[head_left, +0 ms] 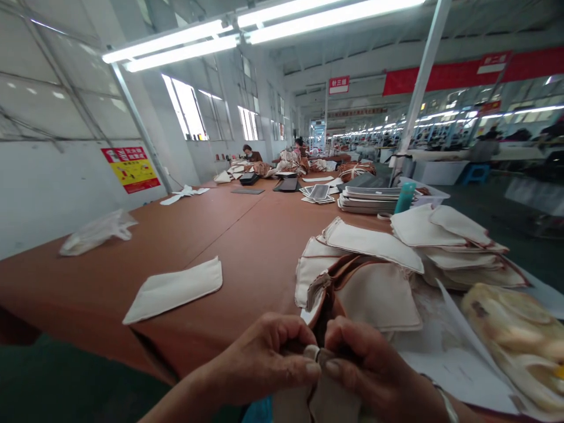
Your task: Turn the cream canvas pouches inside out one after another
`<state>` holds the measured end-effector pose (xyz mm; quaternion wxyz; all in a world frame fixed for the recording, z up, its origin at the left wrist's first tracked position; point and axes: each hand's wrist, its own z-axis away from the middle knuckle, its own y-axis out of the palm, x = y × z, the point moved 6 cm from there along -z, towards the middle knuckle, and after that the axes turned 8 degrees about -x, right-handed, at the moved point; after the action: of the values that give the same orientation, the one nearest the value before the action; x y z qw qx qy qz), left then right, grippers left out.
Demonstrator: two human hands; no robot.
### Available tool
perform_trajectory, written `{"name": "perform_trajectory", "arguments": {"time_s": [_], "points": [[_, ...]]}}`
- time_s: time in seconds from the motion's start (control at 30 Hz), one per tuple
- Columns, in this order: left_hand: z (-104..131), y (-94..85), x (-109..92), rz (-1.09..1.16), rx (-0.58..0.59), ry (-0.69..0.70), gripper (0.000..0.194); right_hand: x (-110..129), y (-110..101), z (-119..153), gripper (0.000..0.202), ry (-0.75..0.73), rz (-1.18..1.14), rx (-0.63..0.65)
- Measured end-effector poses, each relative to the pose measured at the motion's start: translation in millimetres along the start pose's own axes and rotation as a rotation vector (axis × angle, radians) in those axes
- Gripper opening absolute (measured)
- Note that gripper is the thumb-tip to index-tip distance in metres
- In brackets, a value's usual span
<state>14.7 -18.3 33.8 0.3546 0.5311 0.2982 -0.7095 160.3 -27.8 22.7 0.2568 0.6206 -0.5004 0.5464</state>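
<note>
My left hand (pixel 277 358) and my right hand (pixel 365 364) meet close in front of me at the table's near edge. Both pinch the edges of a pale cream fabric piece (pixel 337 402) with a seam or gap down its middle; its lower part hangs out of view. Thumbs lie almost side by side, fingers curled beneath. Right behind my hands rests a heap of cream sewn fabric pieces (pixel 379 294), some showing brown lining and stitched edges. A single flat cream piece (pixel 176 288) lies on the table to the left.
The brown table (pixel 247 235) stretches far ahead. On the right are more stacked cream pieces (pixel 445 229), a teal bottle (pixel 405 197), grey flat panels (pixel 370 200) and a clear bag (pixel 520 335) over paper. A plastic bag (pixel 99 232) lies left. People sit at the far end.
</note>
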Motion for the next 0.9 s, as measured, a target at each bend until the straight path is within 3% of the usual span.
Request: {"name": "perform_trajectory", "arguments": {"time_s": [0.27,0.37,0.53,0.67,0.77,0.9], "points": [[-17.8,1.9,10.0,0.049,-0.018,-0.089,0.037,-21.6,-10.1,0.4,0.03,0.274,-0.299,0.052],[-22.8,5.7,12.4,-0.054,-0.086,-0.079,0.028,-25.1,-10.8,-2.9,0.036,0.272,-0.349,0.015],[-30.0,14.6,5.9,-0.249,-0.132,0.007,0.017,-21.6,-11.0,-9.5,0.041,0.279,-0.257,-0.045],[-35.0,12.2,2.0,-0.318,-0.21,0.069,0.019,-28.7,-12.2,-10.4,0.029,0.312,-0.253,-0.041],[-37.1,11.4,4.2,-0.37,-0.228,0.063,0.019,-36.5,-15.4,-8.2,0.021,0.327,-0.206,-0.071],[-37.5,12.9,11.4,-0.398,-0.163,-0.005,0.018,-39.2,-18.1,-5.0,0.012,0.349,-0.144,-0.125]]}}
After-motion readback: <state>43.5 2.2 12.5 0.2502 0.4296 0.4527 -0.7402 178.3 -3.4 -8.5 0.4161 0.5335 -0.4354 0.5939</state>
